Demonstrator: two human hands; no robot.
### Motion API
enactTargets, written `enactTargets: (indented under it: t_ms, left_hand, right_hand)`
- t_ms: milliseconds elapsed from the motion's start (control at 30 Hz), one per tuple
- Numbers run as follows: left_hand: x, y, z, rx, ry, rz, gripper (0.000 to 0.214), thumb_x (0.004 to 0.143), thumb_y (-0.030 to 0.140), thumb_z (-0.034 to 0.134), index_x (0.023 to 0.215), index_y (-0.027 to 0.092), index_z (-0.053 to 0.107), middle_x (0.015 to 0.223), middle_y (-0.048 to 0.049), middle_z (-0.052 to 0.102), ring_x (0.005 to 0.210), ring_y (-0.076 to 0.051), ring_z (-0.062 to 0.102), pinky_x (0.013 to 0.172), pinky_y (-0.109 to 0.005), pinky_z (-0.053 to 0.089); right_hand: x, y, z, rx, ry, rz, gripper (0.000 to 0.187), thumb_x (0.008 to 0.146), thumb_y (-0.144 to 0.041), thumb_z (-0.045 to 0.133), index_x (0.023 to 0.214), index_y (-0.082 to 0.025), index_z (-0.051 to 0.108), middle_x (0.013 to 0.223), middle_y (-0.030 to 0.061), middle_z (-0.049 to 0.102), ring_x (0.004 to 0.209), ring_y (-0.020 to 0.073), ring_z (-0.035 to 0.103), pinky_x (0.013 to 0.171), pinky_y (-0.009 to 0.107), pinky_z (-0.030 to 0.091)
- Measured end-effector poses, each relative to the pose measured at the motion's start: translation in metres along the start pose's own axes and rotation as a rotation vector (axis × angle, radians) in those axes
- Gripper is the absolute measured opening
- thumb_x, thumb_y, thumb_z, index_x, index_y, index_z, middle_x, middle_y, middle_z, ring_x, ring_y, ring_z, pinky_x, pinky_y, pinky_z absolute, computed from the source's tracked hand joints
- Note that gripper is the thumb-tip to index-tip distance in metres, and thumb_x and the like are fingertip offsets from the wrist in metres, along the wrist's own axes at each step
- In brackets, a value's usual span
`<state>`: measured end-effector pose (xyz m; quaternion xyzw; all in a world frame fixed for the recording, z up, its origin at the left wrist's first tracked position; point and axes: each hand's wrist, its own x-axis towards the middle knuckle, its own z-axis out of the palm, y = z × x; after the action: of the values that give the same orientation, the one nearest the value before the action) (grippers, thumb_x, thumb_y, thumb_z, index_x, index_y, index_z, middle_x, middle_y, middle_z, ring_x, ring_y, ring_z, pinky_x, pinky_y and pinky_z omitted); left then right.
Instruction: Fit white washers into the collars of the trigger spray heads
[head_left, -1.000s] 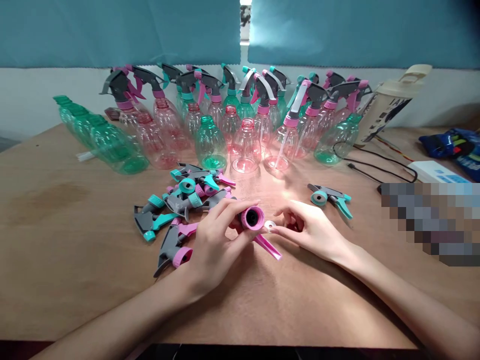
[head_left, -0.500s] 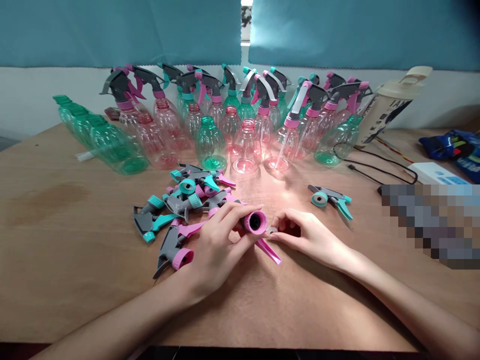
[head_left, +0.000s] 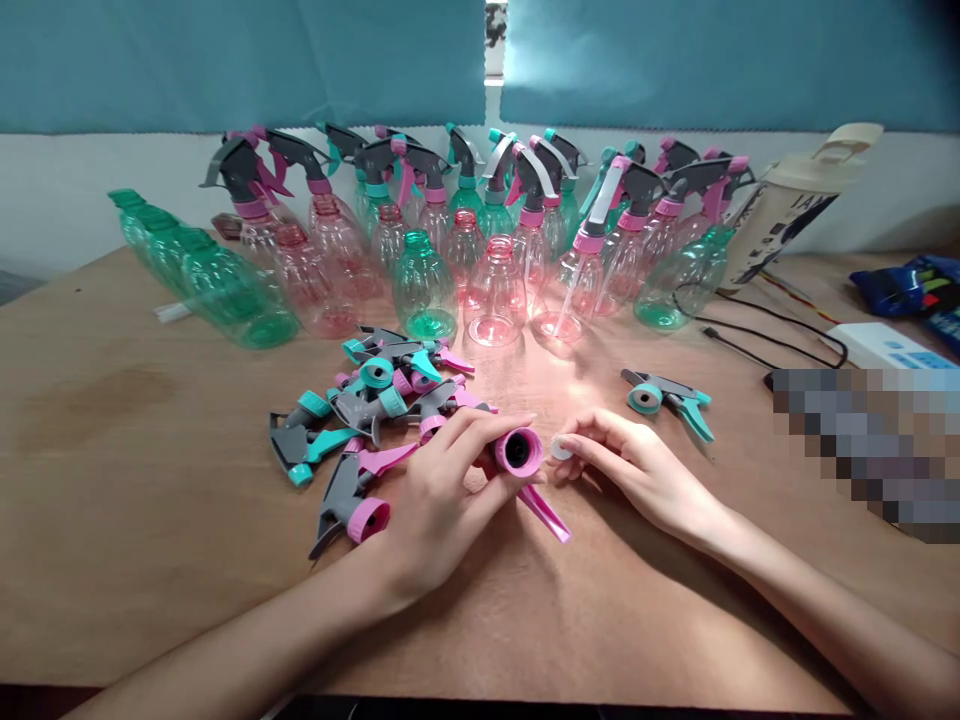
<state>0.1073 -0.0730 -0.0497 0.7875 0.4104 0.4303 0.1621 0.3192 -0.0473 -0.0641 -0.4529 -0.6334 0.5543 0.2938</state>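
Filling the foreground, one wood-grain desk; behind, teal cloth panels are hanging over a white wall. Left hand: fingers are grasping a pink-collared trigger sprayer head, opening toward the camera. Right hand: fingers are pinching a small white disc just beside it. Loose trigger heads are crowding the left hand; one teal-collared head is lying beyond the right. Pink bottles and green bottles are standing behind; a cream tumbler is standing rightward, near a black cable.
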Motion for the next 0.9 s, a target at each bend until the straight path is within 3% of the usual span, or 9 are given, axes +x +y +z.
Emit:
enactTargets:
  t_ms: [233,367,500,733,900]
  left_hand:
    - [-0.003,-0.003,0.003,-0.025,-0.004,-0.026,0.027,0.086,0.018,0.065,0.113,0.022,0.059,0.100,-0.0026,0.061,0.093,-0.016,0.060,0.073,-0.024,0.051]
    - [-0.004,-0.002,0.004,-0.041,-0.013,-0.030,0.028,0.087,0.020,0.064,0.114,0.022,0.059,0.100,-0.0036,0.060,0.092,-0.017,0.060,0.068,-0.023,0.051]
    - [-0.005,-0.001,0.004,-0.038,-0.007,-0.010,0.029,0.087,0.019,0.064,0.115,0.023,0.058,0.099,-0.0036,0.061,0.092,-0.016,0.059,0.072,-0.025,0.051]
    - [-0.006,0.004,0.004,-0.068,-0.025,-0.027,0.029,0.086,0.023,0.067,0.113,0.022,0.059,0.096,-0.0026,0.061,0.086,-0.016,0.059,0.068,-0.024,0.050]
    - [-0.006,0.003,0.005,-0.075,-0.016,-0.013,0.023,0.085,0.024,0.067,0.107,0.020,0.059,0.092,-0.0012,0.061,0.083,-0.015,0.058,0.071,-0.025,0.047]
  right_hand:
    - [-0.001,0.002,0.003,0.241,-0.041,0.001,0.025,0.083,-0.041,0.066,0.084,-0.018,0.057,0.070,-0.0009,0.062,0.063,0.0124,0.061,0.064,0.027,0.050]
    - [-0.002,-0.007,0.002,0.301,0.062,0.020,0.027,0.076,-0.041,0.074,0.078,-0.018,0.059,0.067,-0.0022,0.059,0.057,0.0111,0.058,0.054,0.024,0.049]
    - [-0.006,-0.025,0.002,0.196,0.190,-0.109,0.022,0.076,-0.038,0.073,0.073,-0.019,0.063,0.062,-0.0021,0.060,0.056,0.0099,0.056,0.056,0.023,0.048]
    - [-0.011,-0.052,0.013,-0.015,0.148,-0.333,0.015,0.082,-0.034,0.069,0.075,-0.021,0.068,0.074,0.0013,0.067,0.066,0.0127,0.060,0.055,0.023,0.048]
    - [-0.004,-0.050,0.020,-0.298,0.204,-0.539,0.008,0.084,-0.029,0.069,0.082,-0.023,0.073,0.075,0.0008,0.064,0.065,0.0119,0.055,0.053,0.025,0.044]
